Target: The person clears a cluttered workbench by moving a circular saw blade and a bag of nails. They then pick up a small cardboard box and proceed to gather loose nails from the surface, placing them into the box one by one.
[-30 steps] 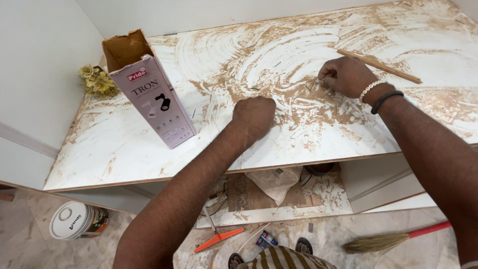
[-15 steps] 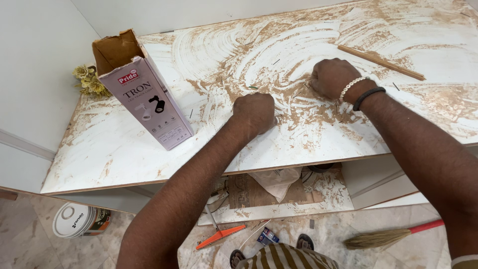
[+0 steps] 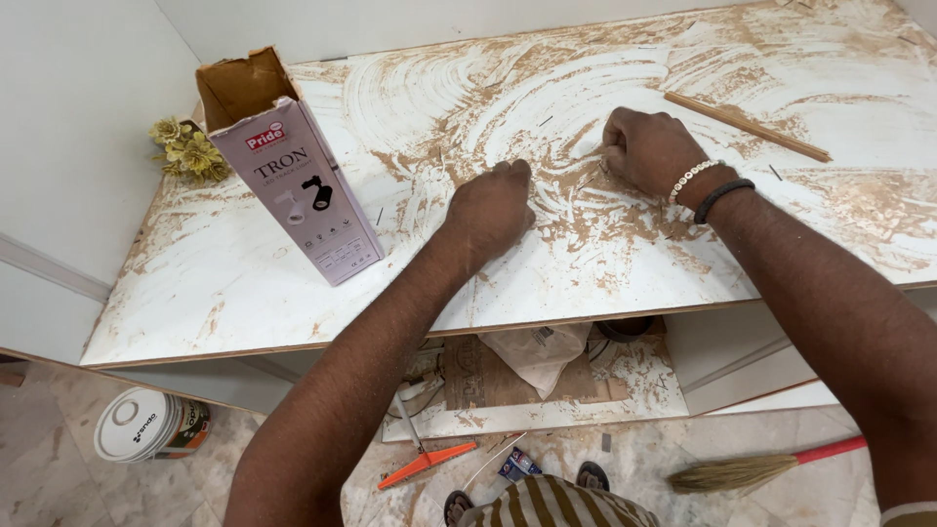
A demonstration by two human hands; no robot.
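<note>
Right now both of my fists rest knuckles-up on the white laminated board smeared with swirls of brown sawdust (image 3: 244,283). My left hand (image 3: 491,207) is curled closed near the middle of the board, pressing on the dusty surface; I cannot tell whether anything small is pinched inside it. My right hand (image 3: 649,149), with a white bead bracelet and a black band at the wrist, is also closed just beyond it, fingertips tucked under against the board.

To gather the dust well, I judge both hands should stay flat and low, sweeping in overlapping arcs toward one spot, with steady pressure so the fine grit does not scatter off the near edge.

A tall pale-lilac cardboard carton with an open brown top (image 3: 293,176) stands well to the left, and a thin wooden stick (image 3: 747,127) lies near, beyond my right hand.

Hard to read: what my fingers hold, if anything. The board's far right corner is cut off. Under the board, crumpled plastic (image 3: 537,353) hides part of a lower shelf.
</note>
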